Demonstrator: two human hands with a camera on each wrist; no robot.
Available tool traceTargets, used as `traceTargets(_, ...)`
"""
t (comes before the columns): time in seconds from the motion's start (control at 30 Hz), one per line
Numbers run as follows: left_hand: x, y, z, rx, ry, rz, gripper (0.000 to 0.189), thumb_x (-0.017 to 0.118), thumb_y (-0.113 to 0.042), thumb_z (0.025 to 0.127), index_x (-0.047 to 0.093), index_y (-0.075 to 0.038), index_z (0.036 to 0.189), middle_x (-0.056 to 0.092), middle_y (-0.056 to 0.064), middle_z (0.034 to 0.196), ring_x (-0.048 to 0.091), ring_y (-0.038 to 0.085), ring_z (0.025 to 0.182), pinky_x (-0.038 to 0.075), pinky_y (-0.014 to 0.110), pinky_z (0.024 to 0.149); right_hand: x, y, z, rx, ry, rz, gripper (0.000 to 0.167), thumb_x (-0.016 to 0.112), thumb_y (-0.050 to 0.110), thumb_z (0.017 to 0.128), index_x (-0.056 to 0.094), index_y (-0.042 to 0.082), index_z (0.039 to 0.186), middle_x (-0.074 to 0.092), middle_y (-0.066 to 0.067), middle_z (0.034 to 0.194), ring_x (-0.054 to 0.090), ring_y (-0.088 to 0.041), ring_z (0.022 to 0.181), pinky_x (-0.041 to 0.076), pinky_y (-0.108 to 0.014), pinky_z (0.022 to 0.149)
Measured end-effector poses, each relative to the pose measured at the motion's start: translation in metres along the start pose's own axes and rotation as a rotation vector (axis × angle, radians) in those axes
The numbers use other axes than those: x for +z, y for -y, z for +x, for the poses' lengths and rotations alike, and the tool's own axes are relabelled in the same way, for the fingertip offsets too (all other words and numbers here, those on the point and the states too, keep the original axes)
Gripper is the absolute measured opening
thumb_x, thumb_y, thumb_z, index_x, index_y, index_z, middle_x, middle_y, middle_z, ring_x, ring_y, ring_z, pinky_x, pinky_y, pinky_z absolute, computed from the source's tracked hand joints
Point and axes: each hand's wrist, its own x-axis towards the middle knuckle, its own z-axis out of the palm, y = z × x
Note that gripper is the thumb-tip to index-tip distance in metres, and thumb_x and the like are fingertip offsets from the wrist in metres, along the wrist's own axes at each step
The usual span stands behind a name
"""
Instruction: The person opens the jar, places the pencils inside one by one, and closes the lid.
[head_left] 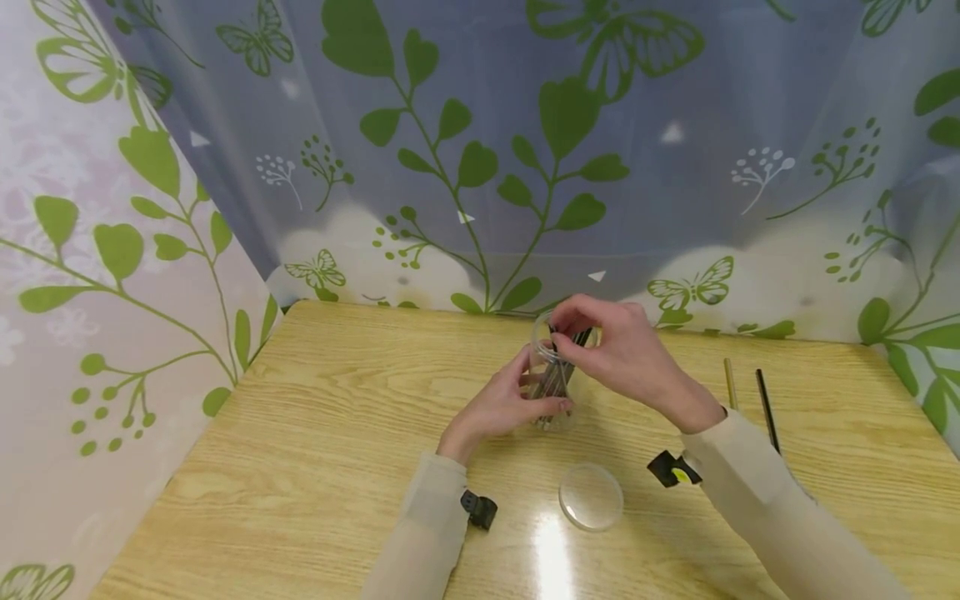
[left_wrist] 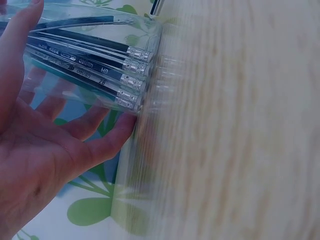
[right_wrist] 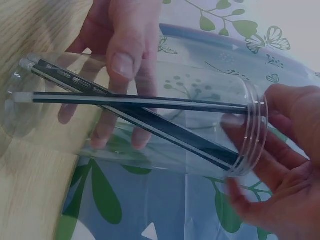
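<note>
A clear cylindrical jar (head_left: 537, 354) stands toward the back of the table, with several dark pencils (head_left: 553, 383) inside. Their silver ferrules lie at the jar's base in the left wrist view. My left hand (head_left: 498, 407) grips the jar around its side, thumb in front and fingers behind. At the open mouth, my right hand (head_left: 622, 350) pinches the upper end of a dark pencil (right_wrist: 150, 102) between thumb and fingers. Some of its fingers reach inside the threaded rim (right_wrist: 257, 135). Another pencil (right_wrist: 185, 137) crosses that one within the jar.
A round clear lid (head_left: 591, 498) lies on the wooden table (head_left: 337, 417) in front of the jar. To the right are a thin gold stick (head_left: 730, 383) and a black stick (head_left: 767, 408), partly hidden by the right sleeve. A leaf-patterned curtain (head_left: 465, 250) hangs behind the table.
</note>
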Motion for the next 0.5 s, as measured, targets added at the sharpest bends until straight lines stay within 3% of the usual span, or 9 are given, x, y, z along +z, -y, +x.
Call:
traceTargets(0.27,0.0001,-0.0005,-0.0016,-0.006,0.007,-0.001,0.077,0.078,-0.032,0.092,0.033,-0.056,0.149,0.050,-0.005,0.151,0.048,0.028,0.141,0.048,0.051,0.110,-0.0019,-0.0018,0.0036,0.063,0.090,-0.023,0.010,0.067,0.008,0.096,0.075,0.013,0.101,0.075,0.001,0.087,0.069,-0.010,0.078,0.051,-0.024,0.062)
traceTargets(0.5,0.0003,0.0001,-0.0015,-0.004,-0.001,0.016,0.065,0.079,-0.039,0.091,0.041,-0.050,0.143,0.052,-0.005,0.145,0.046,0.030,0.144,0.047,0.052,0.112,-0.0047,0.0010,0.0061,0.045,0.179,-0.049,0.025,0.057,0.008,0.100,0.077,0.014,0.114,0.077,-0.004,0.106,0.053,-0.011,0.061,0.040,-0.024,0.051)
